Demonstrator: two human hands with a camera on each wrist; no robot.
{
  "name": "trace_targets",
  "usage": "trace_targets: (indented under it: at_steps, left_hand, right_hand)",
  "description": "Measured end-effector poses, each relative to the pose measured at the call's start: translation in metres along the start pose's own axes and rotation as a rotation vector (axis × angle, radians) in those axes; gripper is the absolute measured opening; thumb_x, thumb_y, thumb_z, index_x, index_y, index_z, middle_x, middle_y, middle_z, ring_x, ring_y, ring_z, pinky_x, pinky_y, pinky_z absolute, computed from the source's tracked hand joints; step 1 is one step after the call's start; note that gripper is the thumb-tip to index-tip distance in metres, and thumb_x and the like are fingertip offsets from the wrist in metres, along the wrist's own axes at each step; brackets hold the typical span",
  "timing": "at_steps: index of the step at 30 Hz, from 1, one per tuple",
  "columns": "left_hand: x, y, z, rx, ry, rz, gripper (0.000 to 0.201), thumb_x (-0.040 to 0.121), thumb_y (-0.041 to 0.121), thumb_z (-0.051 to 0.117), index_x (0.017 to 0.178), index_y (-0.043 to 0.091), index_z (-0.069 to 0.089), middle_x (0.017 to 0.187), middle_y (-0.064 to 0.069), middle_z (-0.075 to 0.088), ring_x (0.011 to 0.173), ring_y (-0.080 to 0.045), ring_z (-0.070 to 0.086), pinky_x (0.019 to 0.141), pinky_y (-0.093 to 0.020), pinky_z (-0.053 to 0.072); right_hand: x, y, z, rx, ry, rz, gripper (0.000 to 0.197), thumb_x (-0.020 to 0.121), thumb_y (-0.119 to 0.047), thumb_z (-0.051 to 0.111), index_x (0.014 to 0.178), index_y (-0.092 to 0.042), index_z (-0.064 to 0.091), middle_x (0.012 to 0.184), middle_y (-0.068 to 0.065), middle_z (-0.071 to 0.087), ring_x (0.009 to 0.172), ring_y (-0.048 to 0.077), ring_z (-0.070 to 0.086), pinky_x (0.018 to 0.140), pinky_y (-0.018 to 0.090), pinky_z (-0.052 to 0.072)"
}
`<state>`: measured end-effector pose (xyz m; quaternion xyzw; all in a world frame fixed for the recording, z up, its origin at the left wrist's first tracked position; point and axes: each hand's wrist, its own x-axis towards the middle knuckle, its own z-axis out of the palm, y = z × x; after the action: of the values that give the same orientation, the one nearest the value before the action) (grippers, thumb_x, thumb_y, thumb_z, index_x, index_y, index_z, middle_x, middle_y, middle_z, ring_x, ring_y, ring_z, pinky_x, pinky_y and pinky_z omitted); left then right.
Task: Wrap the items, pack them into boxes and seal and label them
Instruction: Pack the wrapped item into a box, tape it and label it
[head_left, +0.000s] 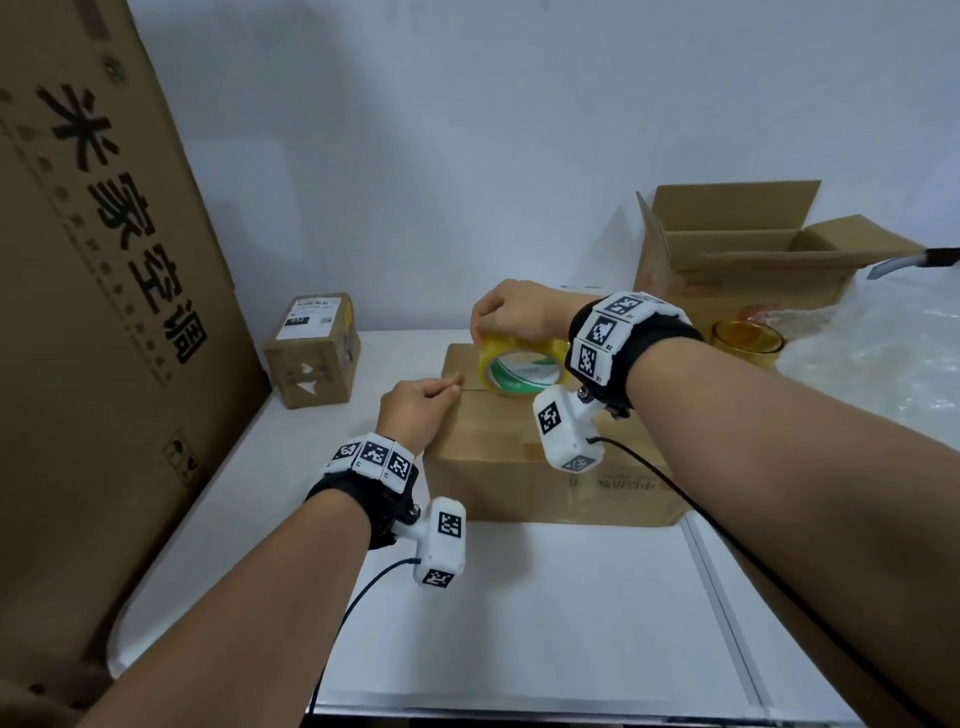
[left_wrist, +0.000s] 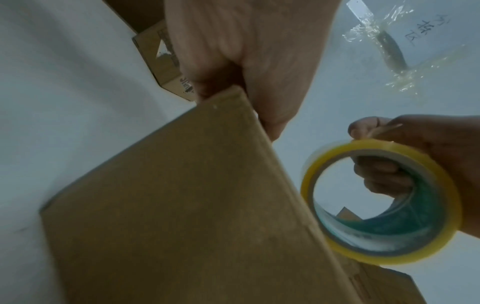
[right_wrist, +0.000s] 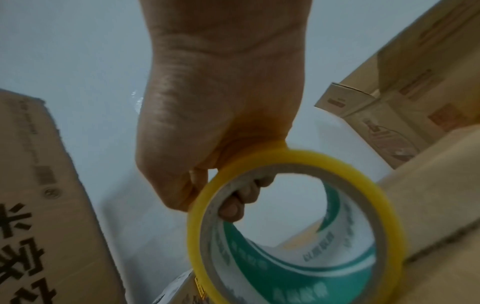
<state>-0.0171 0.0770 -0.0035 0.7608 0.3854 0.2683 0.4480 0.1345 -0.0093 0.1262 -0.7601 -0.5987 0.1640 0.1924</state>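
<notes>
A closed brown cardboard box (head_left: 519, 457) stands on the white table (head_left: 519, 613). My right hand (head_left: 485, 325) holds a yellow roll of clear tape (head_left: 519, 364) just above the box's top, near its far left corner. In the right wrist view its fingers (right_wrist: 233, 203) reach through the roll (right_wrist: 259, 267) while the thumb lies outside. My left hand (head_left: 447, 392) grips the left top edge of the box. The left wrist view shows its thumb (left_wrist: 272, 102) on the top of the box (left_wrist: 168, 205), fingers curled over the side, with the roll (left_wrist: 384, 259) close by.
A tall printed carton (head_left: 104, 260) leans along the left. A small labelled box (head_left: 311, 353) sits at the back left. At the back right are an open cardboard box (head_left: 727, 249), an amber glass jar (head_left: 748, 343) and a heap of clear plastic wrap (head_left: 883, 374).
</notes>
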Motion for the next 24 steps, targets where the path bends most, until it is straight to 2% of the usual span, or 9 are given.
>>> trace_targets:
  at_steps: [2, 6, 11, 14, 17, 18, 20, 22, 24]
  left_hand:
    - [0.004, -0.001, -0.001, -0.005, -0.012, -0.009, 0.025, 0.091, 0.031, 0.066, 0.115, 0.03, 0.072, 0.118, 0.009, 0.07, 0.113, -0.008, 0.06, 0.106, -0.031, 0.045]
    - [0.008, -0.003, -0.002, -0.026, -0.026, -0.021, 0.022, 0.088, 0.032, 0.07, 0.11, 0.032, 0.074, 0.113, 0.012, 0.071, 0.112, -0.007, 0.061, 0.106, -0.032, 0.045]
    - [0.011, -0.004, -0.006, -0.051, -0.064, -0.046, 0.018, 0.084, 0.036, 0.073, 0.101, 0.039, 0.075, 0.106, 0.018, 0.072, 0.108, -0.006, 0.063, 0.103, -0.035, 0.049]
    - [0.012, 0.001, -0.01, 0.003, -0.113, -0.043, 0.017, 0.085, 0.035, 0.072, 0.101, 0.039, 0.075, 0.111, 0.013, 0.072, 0.11, -0.01, 0.062, 0.102, -0.038, 0.049]
    - [0.017, 0.018, -0.019, 0.162, -0.091, 0.0, 0.02, 0.09, 0.024, 0.068, 0.108, 0.029, 0.075, 0.12, 0.005, 0.067, 0.115, -0.014, 0.058, 0.106, -0.035, 0.044]
    - [0.02, 0.027, -0.024, 0.133, -0.055, 0.018, 0.019, 0.091, 0.021, 0.066, 0.107, 0.025, 0.075, 0.118, 0.003, 0.068, 0.112, -0.014, 0.059, 0.103, -0.033, 0.046]
    - [0.019, 0.046, -0.031, -0.121, -0.066, -0.014, 0.014, 0.095, 0.017, 0.062, 0.104, 0.014, 0.072, 0.107, -0.001, 0.068, 0.098, -0.014, 0.063, 0.091, -0.026, 0.052]
    - [0.015, 0.064, -0.031, -0.383, -0.198, -0.113, 0.021, 0.097, 0.022, 0.06, 0.106, 0.004, 0.066, 0.098, -0.006, 0.065, 0.087, -0.015, 0.064, 0.084, -0.023, 0.057]
    - [0.012, 0.072, -0.028, -0.44, -0.316, -0.179, 0.027, 0.098, 0.028, 0.059, 0.104, 0.003, 0.066, 0.089, -0.005, 0.066, 0.085, -0.014, 0.065, 0.085, -0.026, 0.058]
  right_hand:
    - [0.001, 0.0, 0.001, -0.055, -0.012, -0.004, 0.023, 0.088, -0.02, 0.053, 0.072, -0.028, 0.067, 0.08, -0.009, 0.059, 0.071, 0.004, 0.048, 0.058, 0.02, 0.033]
    - [0.002, 0.002, 0.006, -0.073, 0.001, -0.006, 0.017, 0.09, -0.024, 0.054, 0.079, -0.026, 0.067, 0.078, -0.009, 0.058, 0.07, 0.005, 0.048, 0.059, 0.02, 0.033]
    - [0.002, 0.006, 0.008, -0.077, 0.008, 0.006, 0.015, 0.089, -0.026, 0.054, 0.084, -0.024, 0.068, 0.081, -0.004, 0.061, 0.077, 0.013, 0.052, 0.061, 0.021, 0.037]
    - [-0.001, 0.007, 0.009, -0.075, 0.012, 0.001, 0.018, 0.09, -0.027, 0.053, 0.089, -0.022, 0.07, 0.088, -0.001, 0.064, 0.08, 0.015, 0.053, 0.064, 0.02, 0.039]
    - [-0.001, 0.008, 0.009, -0.085, 0.004, -0.005, 0.019, 0.092, -0.027, 0.052, 0.094, -0.02, 0.07, 0.091, -0.002, 0.063, 0.082, 0.015, 0.053, 0.065, 0.022, 0.039]
    - [0.0, 0.008, 0.009, -0.091, -0.001, -0.001, 0.019, 0.092, -0.027, 0.051, 0.094, -0.022, 0.069, 0.089, -0.004, 0.062, 0.083, 0.014, 0.052, 0.066, 0.025, 0.039]
    - [0.001, 0.008, 0.009, -0.107, -0.014, 0.007, 0.019, 0.093, -0.027, 0.049, 0.093, -0.027, 0.067, 0.085, -0.01, 0.058, 0.085, 0.014, 0.052, 0.072, 0.028, 0.037]
    - [0.001, 0.007, 0.009, -0.135, -0.021, 0.006, 0.021, 0.094, -0.026, 0.046, 0.097, -0.027, 0.067, 0.087, -0.009, 0.058, 0.087, 0.015, 0.052, 0.076, 0.028, 0.036]
    - [0.002, 0.005, 0.008, -0.17, -0.033, 0.003, 0.025, 0.094, -0.025, 0.045, 0.105, -0.025, 0.067, 0.1, -0.004, 0.063, 0.093, 0.016, 0.052, 0.081, 0.028, 0.038]
